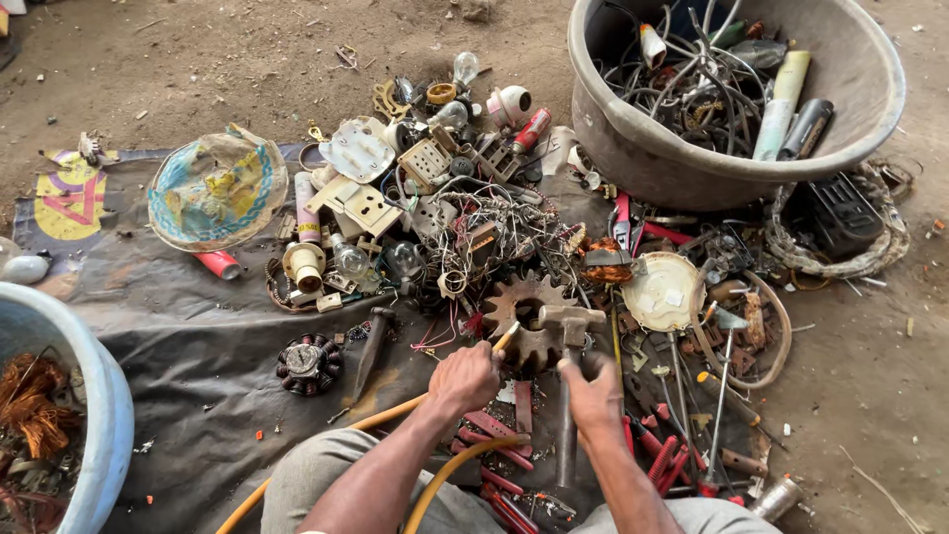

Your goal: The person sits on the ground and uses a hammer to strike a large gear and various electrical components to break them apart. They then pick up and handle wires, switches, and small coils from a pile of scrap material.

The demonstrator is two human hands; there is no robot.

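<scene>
The left hand [465,379] is clenched around a thin pale rod [505,337] whose tip rests against the rusty gear wheel [526,318]. The right hand [593,394] grasps the handle of a hammer [570,321]; the hammer head lies on the gear's right side, touching it. Both hands sit over the near middle of the dark tarp [198,336] spread on the dirt floor. Yellow hose [381,417] runs beneath the left forearm. Red-handled tools [660,457] lie just right of the right wrist. A small wound motor stator [308,363] lies to the left, apart from the hands. At the tarp's near left edge stands a blue tub [109,405] holding copper wire [30,405]. Beyond the gear, a heap of switch plates, bulbs and tangled wire [435,198] covers the tarp's middle. At the far right corner stands a grey basin [870,119] filled with cables.
</scene>
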